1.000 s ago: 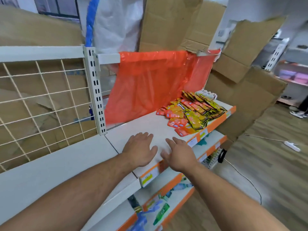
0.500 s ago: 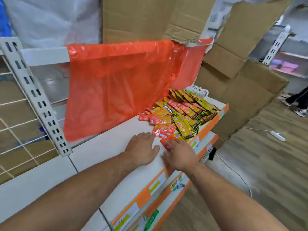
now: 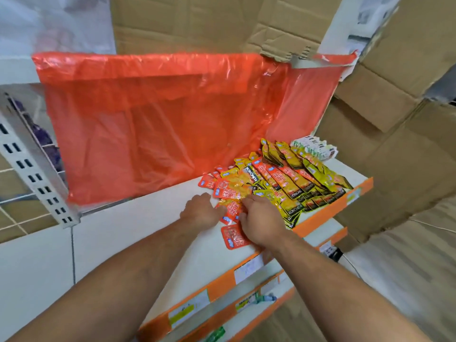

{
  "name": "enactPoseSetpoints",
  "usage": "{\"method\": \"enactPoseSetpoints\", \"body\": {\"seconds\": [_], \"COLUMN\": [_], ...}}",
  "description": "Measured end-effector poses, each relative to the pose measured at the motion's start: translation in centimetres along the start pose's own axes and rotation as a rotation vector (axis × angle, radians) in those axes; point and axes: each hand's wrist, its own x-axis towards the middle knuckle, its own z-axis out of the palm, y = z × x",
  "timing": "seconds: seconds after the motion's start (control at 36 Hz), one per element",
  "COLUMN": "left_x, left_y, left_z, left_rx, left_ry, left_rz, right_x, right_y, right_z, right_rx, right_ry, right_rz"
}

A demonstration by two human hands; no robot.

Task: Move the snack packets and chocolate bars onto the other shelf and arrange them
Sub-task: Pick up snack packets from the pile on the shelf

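Left hand (image 3: 202, 211), right hand (image 3: 262, 224), fingers (image 3: 250, 200) on red packets (image 3: 233, 236), grip unclear, yellow packets (image 3: 318, 170) lettered KONCHEN

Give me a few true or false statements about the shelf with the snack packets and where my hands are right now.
1. The left hand and right hand are both at the orange-red snack packets on the white shelf. True.
2. The plastic sheet hanging behind is blue. False: the plastic sheet is orange-red.
3. Yellow snack packets lie to the right of the orange-red ones. True.
4. The front edge strip is green. False: the edge strip is orange.
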Motion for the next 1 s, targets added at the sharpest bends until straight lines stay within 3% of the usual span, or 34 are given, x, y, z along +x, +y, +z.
{"method": "enactPoseSetpoints", "body": {"seconds": [0.17,0.31,0.61,0.78,0.89,1.0], "left_x": [0.5,0.8,0.8,0.0,-0.9,-2.8], "left_y": [0.8,1.4,0.9,0.5,0.0,-0.5], "left_z": [0.8,0.5,-1.5,-2.0,-3.6,-4.9], "left_rx": [0.065,-0.011,-0.393,-0.563,-0.801,-1.025], "left_ry": [-0.002,-0.022,0.038,0.072,0.097,0.075], "left_rz": [-0.107,-0.169,-0.225,-0.226,-0.227,-0.222], "right_x": [2.4,4.1,6.3,6.2,6.1,6.2], "right_y": [0.6,0.7,0.1,-0.3,-0.9,-2.2], "right_z": [-0.2,-0.1,-1.1,-1.7,-2.5,-3.0], "right_rx": [-0.056,-0.063,0.074,0.121,0.170,0.390], "right_ry": [-0.067,-0.082,-0.129,-0.065,-0.062,-0.059], "right_rz": [-0.049,-0.075,0.018,-0.046,-0.102,-0.108]}}
